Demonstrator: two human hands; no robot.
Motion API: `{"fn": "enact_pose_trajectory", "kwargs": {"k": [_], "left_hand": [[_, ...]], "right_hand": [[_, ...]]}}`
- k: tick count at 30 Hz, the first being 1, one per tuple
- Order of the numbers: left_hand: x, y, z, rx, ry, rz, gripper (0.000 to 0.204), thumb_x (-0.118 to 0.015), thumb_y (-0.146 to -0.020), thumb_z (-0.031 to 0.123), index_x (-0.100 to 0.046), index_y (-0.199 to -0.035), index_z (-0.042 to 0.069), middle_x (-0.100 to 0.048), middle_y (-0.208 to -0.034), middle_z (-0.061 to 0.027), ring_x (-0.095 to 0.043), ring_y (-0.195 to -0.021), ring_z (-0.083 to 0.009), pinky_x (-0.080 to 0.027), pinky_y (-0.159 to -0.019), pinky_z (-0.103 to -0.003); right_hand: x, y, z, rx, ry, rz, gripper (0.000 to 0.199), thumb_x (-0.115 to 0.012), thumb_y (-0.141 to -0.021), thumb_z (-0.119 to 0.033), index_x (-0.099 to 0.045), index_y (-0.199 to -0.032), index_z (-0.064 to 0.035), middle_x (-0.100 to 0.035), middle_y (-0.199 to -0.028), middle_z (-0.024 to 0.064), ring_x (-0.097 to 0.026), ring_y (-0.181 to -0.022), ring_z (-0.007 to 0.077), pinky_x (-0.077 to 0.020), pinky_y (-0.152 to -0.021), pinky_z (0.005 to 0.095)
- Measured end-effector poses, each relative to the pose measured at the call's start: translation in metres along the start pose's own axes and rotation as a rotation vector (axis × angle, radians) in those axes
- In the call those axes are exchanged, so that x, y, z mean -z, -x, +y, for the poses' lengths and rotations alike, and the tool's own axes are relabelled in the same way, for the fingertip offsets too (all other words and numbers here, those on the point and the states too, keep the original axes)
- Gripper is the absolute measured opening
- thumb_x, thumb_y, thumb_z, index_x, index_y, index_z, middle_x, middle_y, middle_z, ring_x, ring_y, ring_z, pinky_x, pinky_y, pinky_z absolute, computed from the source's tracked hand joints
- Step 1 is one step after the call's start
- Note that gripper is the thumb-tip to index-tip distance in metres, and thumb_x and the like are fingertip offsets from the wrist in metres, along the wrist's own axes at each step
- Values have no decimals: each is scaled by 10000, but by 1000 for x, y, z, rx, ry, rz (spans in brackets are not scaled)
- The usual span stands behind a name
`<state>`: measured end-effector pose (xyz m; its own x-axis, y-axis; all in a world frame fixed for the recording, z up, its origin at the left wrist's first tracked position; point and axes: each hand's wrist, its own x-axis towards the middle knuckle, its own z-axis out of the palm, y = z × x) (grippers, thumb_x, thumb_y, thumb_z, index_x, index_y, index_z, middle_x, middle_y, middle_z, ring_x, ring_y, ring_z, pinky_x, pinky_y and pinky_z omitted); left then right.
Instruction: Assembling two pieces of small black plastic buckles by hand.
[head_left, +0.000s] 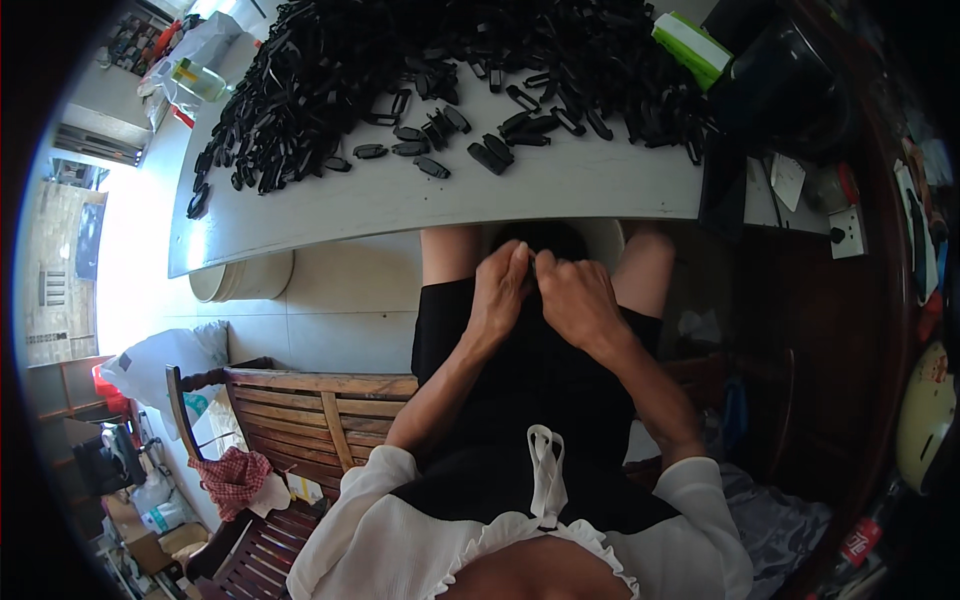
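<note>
Left hand (500, 290) and right hand (575, 295) meet fingertip to fingertip over the lap, pinching a small dark piece (533, 266) between them, with the heap of black plastic parts (450, 60) on the desk (400, 200) just beyond.

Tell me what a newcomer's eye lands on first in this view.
First, the big heap of small black plastic parts spread over the far half of the white table, with a few loose pieces strayed toward its near edge. Next, the left hand and right hand, pressed together over the lap just below the table edge, pinching something small and dark. A wooden bench stands to the person's left.
</note>
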<state>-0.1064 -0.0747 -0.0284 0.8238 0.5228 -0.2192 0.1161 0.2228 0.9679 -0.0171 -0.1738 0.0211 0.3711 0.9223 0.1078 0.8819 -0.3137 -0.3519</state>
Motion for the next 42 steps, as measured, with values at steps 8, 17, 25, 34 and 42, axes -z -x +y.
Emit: {"fn": "enact_pose_trajectory", "kwargs": {"k": [8, 17, 25, 34, 42], "left_hand": [[-7, -13, 6, -286, 1, 67, 319, -449, -981, 307, -576, -861, 40, -474, -822, -32, -450, -770, -119, -387, -684, -266], [-8, -5, 22, -192, 331, -131, 361, -477, -958, 351, -617, -1030, 27, -539, -1110, -50, -480, -1032, -147, -380, -884, -264], [31, -41, 64, -624, -1089, 415, 342, -655, -706, 3, -607, -1036, 80, -523, -991, -110, -484, -903, -294, -411, -776, -369], [37, -84, 48, -846, -1222, 331, 206, -620, -706, 36, -573, -905, 60, -532, -983, -99, -485, -927, -274, -394, -786, -379], [32, -74, 44, -582, -508, 232, 353, -676, -689, -51, -551, -1010, 27, -625, -915, -82, -601, -830, -214, -474, -768, -310]], "right_hand": [[-12, 17, 28, -215, -920, -90, 290, -608, -863, -175, -525, -1083, -6, -551, -819, 60, -545, -685, 142, -472, -558, 254], [-25, 14, 31, -125, -1111, 131, 285, -660, -854, -235, -585, -995, 1, -534, -772, 56, -492, -603, 128, -445, -531, 238], [-17, 1, 44, -237, -63, -327, 235, -674, -822, -216, -593, -860, 1, -592, -666, 120, -606, -603, 221, -474, -560, 329], [-1, -109, 51, -206, -259, 251, 239, -595, -872, -147, -538, -1075, -34, -640, -777, 149, -636, -680, 285, -483, -592, 368], [-8, -108, 58, -213, -21, 356, 252, -656, -829, -245, -515, -924, -59, -595, -699, 125, -620, -642, 315, -467, -549, 412]]}}
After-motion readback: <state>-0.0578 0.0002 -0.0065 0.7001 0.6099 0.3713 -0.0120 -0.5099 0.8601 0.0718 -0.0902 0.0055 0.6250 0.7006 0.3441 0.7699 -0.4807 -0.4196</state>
